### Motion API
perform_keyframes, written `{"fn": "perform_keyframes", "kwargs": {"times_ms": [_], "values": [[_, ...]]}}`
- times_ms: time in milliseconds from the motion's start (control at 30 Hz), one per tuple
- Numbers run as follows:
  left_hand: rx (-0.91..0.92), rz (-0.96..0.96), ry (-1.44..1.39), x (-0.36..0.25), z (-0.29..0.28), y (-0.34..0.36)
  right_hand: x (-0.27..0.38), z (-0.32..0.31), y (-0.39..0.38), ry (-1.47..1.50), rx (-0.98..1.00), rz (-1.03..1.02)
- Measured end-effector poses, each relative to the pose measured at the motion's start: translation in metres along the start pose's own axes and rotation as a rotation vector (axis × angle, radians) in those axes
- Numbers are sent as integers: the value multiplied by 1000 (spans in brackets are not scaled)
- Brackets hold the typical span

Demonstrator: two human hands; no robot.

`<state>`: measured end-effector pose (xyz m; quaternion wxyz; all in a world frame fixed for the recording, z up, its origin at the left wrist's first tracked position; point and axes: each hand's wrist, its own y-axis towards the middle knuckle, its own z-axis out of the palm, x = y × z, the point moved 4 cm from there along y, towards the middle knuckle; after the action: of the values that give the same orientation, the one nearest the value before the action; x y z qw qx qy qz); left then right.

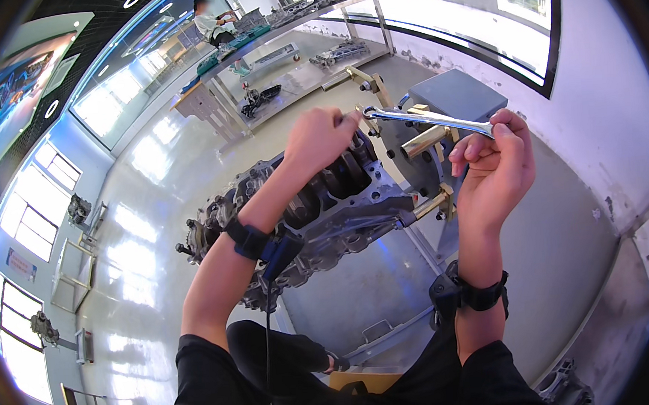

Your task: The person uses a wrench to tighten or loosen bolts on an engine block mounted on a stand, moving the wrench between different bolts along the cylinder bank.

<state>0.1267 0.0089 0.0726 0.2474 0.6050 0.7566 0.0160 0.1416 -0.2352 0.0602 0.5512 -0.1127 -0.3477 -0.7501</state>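
Note:
A long chrome wrench [431, 120] lies nearly level across the top of the engine stand's mounting plate [415, 167]. My right hand [493, 162] grips its far right end between thumb and fingers. The wrench's other end sits at a bolt on a brass-coloured arm of the stand. Right beside that end is my left hand [318, 139], its fingers closed and the fingertips at the bolt; what they pinch is too small to make out. Below both hands, a dark engine block [341, 220] is fixed to the stand, its open cylinder side partly hidden by my left forearm.
A grey box [458, 94] stands behind the mounting plate, close to the window wall. Farther back, a long metal workbench [282, 26] carries engine parts, and a person [214, 26] sits by it. The stand's base with a handle [377, 331] is near my legs.

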Motion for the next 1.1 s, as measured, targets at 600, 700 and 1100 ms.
{"fn": "perform_keyframes", "kwargs": {"times_ms": [600,700,1100], "values": [[-189,94,-654,23,-69,-35,1,18,-29,-4,126,80],[-256,107,-666,41,-111,-81,-2,26,-45,-28,237,158],[-880,-280,-823,212,-148,-273,-17,76,-76,-118,504,295]]}}
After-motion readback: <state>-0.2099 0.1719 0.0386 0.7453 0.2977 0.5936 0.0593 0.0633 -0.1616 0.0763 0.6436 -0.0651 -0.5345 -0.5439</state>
